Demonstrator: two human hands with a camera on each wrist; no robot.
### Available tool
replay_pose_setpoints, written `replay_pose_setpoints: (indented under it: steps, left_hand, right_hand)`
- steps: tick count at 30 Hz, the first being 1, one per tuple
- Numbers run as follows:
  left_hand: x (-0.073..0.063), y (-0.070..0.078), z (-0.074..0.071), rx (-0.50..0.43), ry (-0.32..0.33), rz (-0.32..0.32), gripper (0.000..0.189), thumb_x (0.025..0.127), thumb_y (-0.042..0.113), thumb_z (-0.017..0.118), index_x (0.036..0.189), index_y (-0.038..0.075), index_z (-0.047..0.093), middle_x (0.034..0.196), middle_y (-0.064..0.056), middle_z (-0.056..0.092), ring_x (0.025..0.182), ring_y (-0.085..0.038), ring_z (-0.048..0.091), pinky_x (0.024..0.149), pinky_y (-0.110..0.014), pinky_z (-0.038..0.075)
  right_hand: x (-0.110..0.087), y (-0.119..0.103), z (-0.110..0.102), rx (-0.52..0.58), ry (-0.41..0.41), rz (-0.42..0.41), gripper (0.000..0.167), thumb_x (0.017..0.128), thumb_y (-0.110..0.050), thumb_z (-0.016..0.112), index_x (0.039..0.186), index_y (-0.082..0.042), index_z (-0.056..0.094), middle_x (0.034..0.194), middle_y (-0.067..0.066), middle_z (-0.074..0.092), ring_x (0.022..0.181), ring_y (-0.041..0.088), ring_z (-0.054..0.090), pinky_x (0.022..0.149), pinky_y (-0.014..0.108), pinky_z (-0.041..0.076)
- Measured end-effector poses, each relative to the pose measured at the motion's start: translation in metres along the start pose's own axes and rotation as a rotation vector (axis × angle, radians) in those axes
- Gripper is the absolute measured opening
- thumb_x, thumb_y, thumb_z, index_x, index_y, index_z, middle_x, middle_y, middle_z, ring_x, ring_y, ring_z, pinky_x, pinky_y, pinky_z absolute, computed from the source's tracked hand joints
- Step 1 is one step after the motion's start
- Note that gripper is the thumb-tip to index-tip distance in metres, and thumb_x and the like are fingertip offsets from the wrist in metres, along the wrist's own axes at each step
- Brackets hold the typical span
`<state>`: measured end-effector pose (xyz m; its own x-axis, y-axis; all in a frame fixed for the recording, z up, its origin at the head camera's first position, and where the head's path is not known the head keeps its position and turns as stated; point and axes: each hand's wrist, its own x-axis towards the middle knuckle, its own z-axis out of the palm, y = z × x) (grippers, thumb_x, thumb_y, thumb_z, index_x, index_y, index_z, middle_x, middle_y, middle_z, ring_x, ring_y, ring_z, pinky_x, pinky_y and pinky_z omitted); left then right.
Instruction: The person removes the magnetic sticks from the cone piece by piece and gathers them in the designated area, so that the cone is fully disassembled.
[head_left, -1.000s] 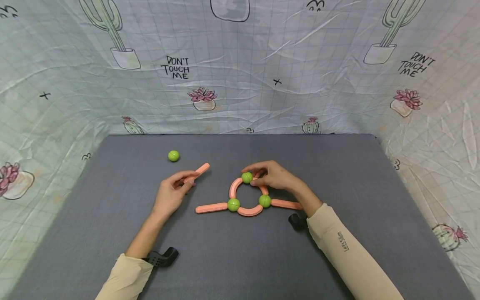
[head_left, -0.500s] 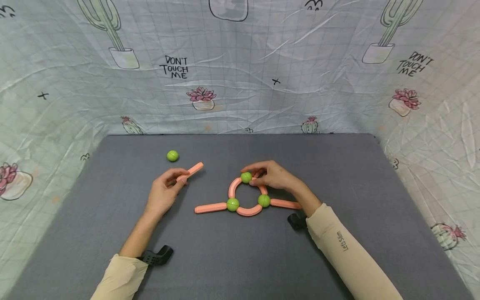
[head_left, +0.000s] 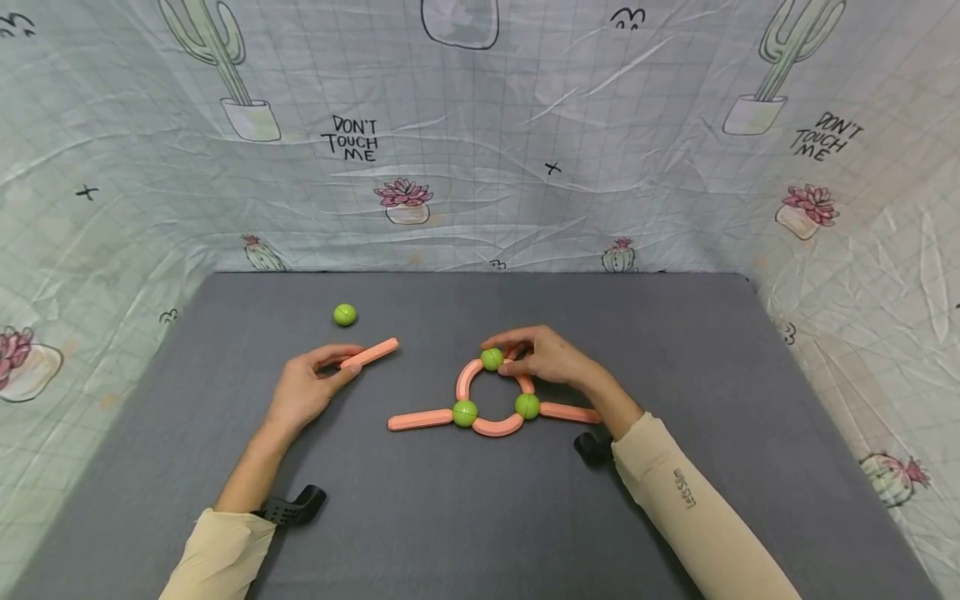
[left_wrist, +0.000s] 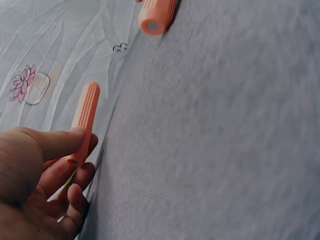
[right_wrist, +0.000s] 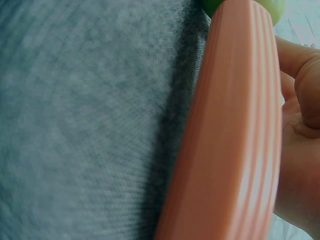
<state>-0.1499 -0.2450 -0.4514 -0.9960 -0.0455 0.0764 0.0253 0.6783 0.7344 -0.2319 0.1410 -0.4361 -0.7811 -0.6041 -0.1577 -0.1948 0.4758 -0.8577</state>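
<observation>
Since the earlier frames, the left hand [head_left: 306, 387] has moved toward the left of the frame, and the loose straight orange stick [head_left: 371, 353] has travelled with it. This hand pinches the stick near its lower end, between thumb and fingers; the other end points to the upper right. Near the centre, the right hand [head_left: 551, 357] has stayed at its place: its fingers and thumb pinch the top green ball [head_left: 492, 359] of a ring made of curved orange pieces [head_left: 498, 427]. Two more balls sit in this ring — the lower-left ball [head_left: 465, 413] and the lower-right ball [head_left: 528, 406] — and from each one a straight stick goes outward. One separate green ball [head_left: 344, 314] lies on the grey table [head_left: 450, 517], above the left hand in the frame.
</observation>
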Motion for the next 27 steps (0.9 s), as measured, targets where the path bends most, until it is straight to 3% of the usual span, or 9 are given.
replay_pose_setpoints:
  steps: [9, 15, 19, 27]
  left_hand:
    - [0.005, -0.006, -0.004, 0.069, 0.02, 0.021, 0.027, 0.097, 0.027, 0.076, 0.123, 0.017, 0.078, 0.11, -0.009, 0.08, 0.096, -0.018, 0.066, 0.078, -0.023, 0.047]
    - [0.008, -0.011, -0.009, 0.061, 0.029, 0.042, 0.025, 0.096, 0.022, 0.077, 0.12, 0.015, 0.079, 0.103, -0.011, 0.077, 0.084, -0.011, 0.06, 0.072, -0.022, 0.045]
    - [0.009, -0.014, -0.012, 0.053, 0.049, 0.068, 0.024, 0.095, 0.019, 0.078, 0.118, 0.015, 0.08, 0.107, -0.011, 0.077, 0.089, -0.01, 0.06, 0.074, -0.017, 0.043]
    - [0.014, -0.017, -0.02, 0.065, 0.025, 0.069, 0.024, 0.094, 0.013, 0.078, 0.119, 0.014, 0.079, 0.117, -0.015, 0.076, 0.102, -0.027, 0.063, 0.076, -0.021, 0.042]
  right_hand:
    - [-0.001, 0.0, 0.001, 0.001, 0.0, 0.005, 0.042, 0.093, -0.013, 0.079, 0.134, -0.023, 0.073, 0.107, 0.006, 0.073, 0.092, 0.02, 0.066, 0.078, 0.032, 0.051]
    - [0.0, -0.001, 0.001, -0.005, -0.001, 0.006, 0.042, 0.094, -0.014, 0.079, 0.134, -0.023, 0.073, 0.108, 0.006, 0.073, 0.092, 0.02, 0.066, 0.078, 0.032, 0.051]
    - [0.0, -0.001, 0.002, -0.007, -0.001, 0.003, 0.042, 0.094, -0.014, 0.078, 0.134, -0.023, 0.072, 0.109, 0.007, 0.073, 0.092, 0.02, 0.066, 0.079, 0.032, 0.051]
    - [0.0, -0.001, 0.001, -0.002, 0.0, 0.0, 0.042, 0.094, -0.013, 0.078, 0.134, -0.023, 0.072, 0.109, 0.007, 0.073, 0.091, 0.02, 0.065, 0.078, 0.033, 0.051]
